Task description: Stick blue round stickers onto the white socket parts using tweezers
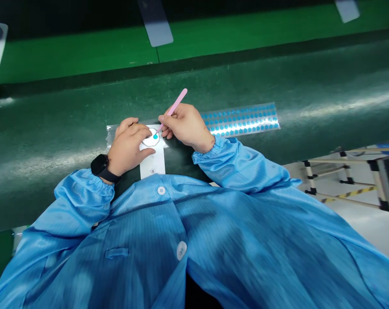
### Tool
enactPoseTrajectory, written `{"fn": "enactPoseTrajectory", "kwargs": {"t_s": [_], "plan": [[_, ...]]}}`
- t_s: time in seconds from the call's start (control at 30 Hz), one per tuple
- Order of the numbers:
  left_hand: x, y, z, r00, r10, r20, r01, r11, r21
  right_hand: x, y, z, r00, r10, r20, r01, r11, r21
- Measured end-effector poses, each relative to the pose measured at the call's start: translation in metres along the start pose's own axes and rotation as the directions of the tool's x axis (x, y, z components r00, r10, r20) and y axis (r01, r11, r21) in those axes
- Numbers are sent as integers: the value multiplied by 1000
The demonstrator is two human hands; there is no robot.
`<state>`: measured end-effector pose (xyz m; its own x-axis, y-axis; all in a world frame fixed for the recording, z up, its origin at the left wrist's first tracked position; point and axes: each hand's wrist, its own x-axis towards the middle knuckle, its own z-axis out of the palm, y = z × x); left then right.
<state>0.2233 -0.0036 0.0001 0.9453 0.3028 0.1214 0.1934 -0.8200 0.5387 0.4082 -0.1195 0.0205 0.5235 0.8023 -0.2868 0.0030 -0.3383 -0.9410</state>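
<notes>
A white card [153, 163] lies on the green table in front of my body, with an outlined rounded shape at its upper part and a small blue dot [155, 136] there. My left hand [128, 143] rests over the card's left side, fingers spread, fingertips near the dot. Pink tweezers [177, 102] are pinched in my right hand [189, 128], their tip at the blue dot. Right of that hand lies a clear sheet [242, 120] with rows of blue dots. Clear film [110, 134] shows beside my left hand.
The green table [326, 94] curves across the view. Beyond it is a brighter green strip [239, 36] with white-grey pieces [157, 30] hanging over it. At the right, a pipe-frame rack [345, 171] stands on the floor.
</notes>
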Motion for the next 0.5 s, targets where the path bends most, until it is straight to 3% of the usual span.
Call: {"fn": "enactPoseTrajectory", "kwargs": {"t_s": [0.5], "plan": [[-1, 1, -2, 998, -53, 41, 51, 998, 32, -1, 2, 0, 999, -31, -12, 30, 994, -105]]}}
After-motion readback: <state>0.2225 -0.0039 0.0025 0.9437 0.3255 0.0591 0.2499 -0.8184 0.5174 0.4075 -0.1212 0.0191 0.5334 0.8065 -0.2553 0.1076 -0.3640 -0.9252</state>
